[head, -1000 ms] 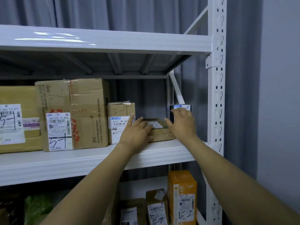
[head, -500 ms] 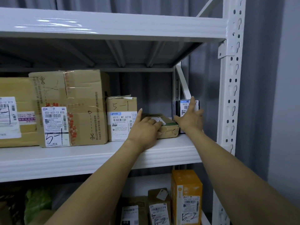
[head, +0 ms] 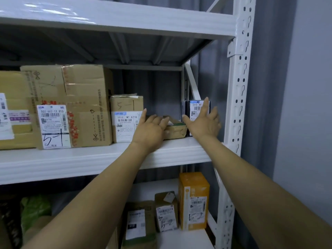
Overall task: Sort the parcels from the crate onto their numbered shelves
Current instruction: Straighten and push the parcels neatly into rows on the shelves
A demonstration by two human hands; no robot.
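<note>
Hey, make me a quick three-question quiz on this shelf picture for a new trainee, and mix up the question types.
1. True or false: the orange box stands on the lower shelf.
2. What is handwritten on the small brown box? A: 5-1. B: 3-2. C: 7-4.
3. Fill in: the right hand, fingers straight, is spread in front of the ____ parcel.

Key: 1 true. 2 A. 3 black, meaning the black parcel.
</note>
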